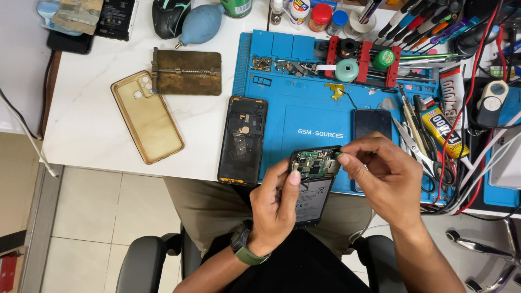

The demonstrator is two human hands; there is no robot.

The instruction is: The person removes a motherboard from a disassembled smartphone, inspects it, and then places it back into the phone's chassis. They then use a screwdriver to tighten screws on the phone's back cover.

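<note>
The left hand (279, 203) grips an opened phone (313, 182) over the lap, at the blue mat's (304, 116) near edge. The right hand (382, 173) pinches something tiny at its circuit board; steadiness seems needed. Beyond the mat's left edge lies a back cover (243, 140).

Bright, even overhead light, no dim zones. White bench (92, 119) in the upper left runs close to blown out, little surface detail there. Shadows soft and short, e.g. under the amber phone case (147, 116) and the brass holder plate (187, 72). Mild sheen on the blue mat (309, 116), small glare on the dark screen (372, 123) at centre right. Focus sharp at centre; slight wide-angle stretch at the corners. Floor at lower left darker, softer. No motion blur on the hands.
</note>
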